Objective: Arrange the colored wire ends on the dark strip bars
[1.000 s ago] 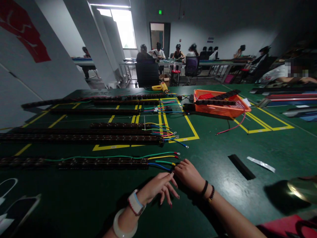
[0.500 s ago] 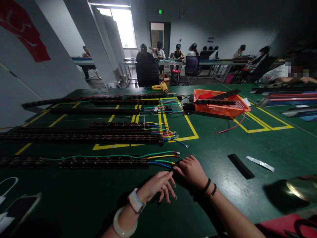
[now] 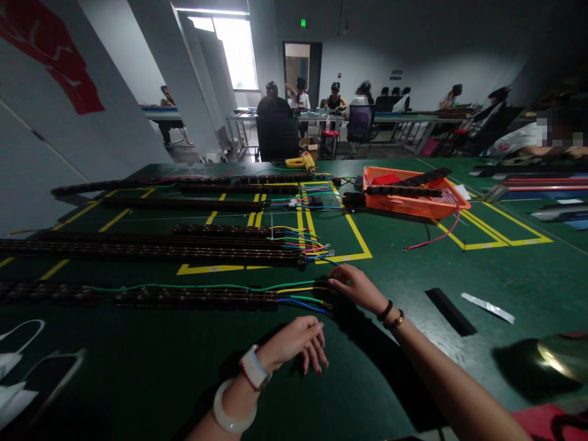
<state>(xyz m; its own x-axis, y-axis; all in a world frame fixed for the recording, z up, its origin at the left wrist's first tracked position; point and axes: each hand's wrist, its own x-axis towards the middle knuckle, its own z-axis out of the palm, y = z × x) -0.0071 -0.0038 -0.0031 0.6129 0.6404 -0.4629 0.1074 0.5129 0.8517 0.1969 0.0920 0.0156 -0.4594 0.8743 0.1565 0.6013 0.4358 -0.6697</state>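
My left hand (image 3: pixel 296 343), with a white watch and a pale bangle, hangs above the green table with its fingers apart and nothing in them. Just beyond it, a dark wire bundle (image 3: pixel 197 298) lies crosswise, its green, yellow and blue wires (image 3: pixel 301 302) ending in ring terminals at the right. My right hand (image 3: pixel 356 285), wearing dark bracelets, is at the tip of the upper green wire (image 3: pixel 294 285). Its thumb and fingers are curled together there; what they hold, if anything, is hidden. Further back lies another long dark bundle (image 3: pixel 184 251) with coloured wire ends.
An orange basket (image 3: pixel 413 205) with dark pieces stands at the back right, near a yellow heat gun (image 3: pixel 302 162). A black strip (image 3: pixel 450 312) and a silvery strip (image 3: pixel 487 308) lie right of my right hand. Several people sit at tables beyond.
My right hand has moved away from me, from the blue and lower green wire ends to the upper green one. The lower ends are now uncovered. My left hand has barely moved.
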